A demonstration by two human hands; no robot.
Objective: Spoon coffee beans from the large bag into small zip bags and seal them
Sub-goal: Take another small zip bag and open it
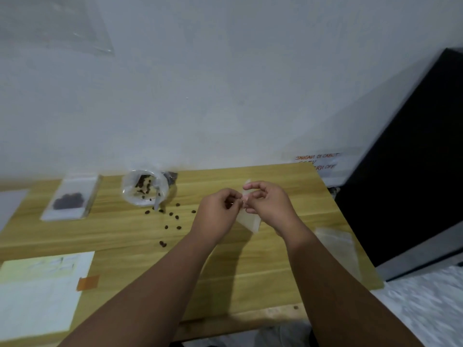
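Note:
Both hands hold one small clear zip bag [249, 222] above the middle right of the wooden table [125, 236]. My left hand [220, 211] pinches its top edge from the left, and my right hand [269, 205] pinches it from the right. The bag looks empty. The large clear bag of coffee beans [144, 187] lies open at the table's back, a spoon handle [157, 204] sticking out of it. A small zip bag holding beans [70, 200] lies flat at the back left.
Several loose beans [172, 219] are scattered in front of the large bag. More empty zip bags [337, 240] lie at the right edge. Paper sheets with orange tape [45, 284] cover the front left. A black panel [406, 156] leans at the right.

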